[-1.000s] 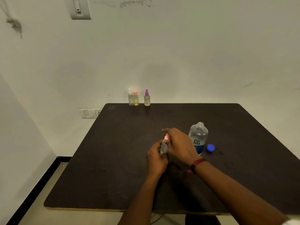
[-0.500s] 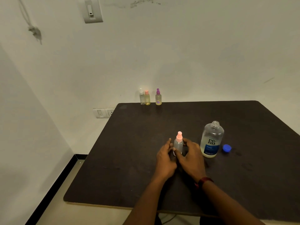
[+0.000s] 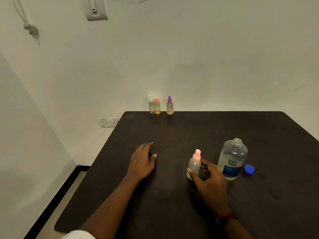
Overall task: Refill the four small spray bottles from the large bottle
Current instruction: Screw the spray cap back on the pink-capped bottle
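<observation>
A small clear spray bottle with a pink cap (image 3: 194,163) stands upright on the dark table (image 3: 198,130). My right hand (image 3: 211,182) holds it low down, with the thumb on its front left and the fingers curled behind it. My left hand (image 3: 142,161) lies open on the table, well to the left of that bottle. The large clear bottle with a blue label (image 3: 232,158) stands uncapped just right of my right hand. Its blue cap (image 3: 249,169) lies on the table beside it.
Three small spray bottles stand at the table's far edge against the wall: one white-capped (image 3: 151,105), one pink-capped (image 3: 157,106), one purple-capped (image 3: 169,106). A wall socket (image 3: 108,121) sits left of the table. The floor drops away at the left.
My left hand has let go of the pink-capped bottle and moved left onto the table. My right hand stays on the bottle, which now stands upright.
</observation>
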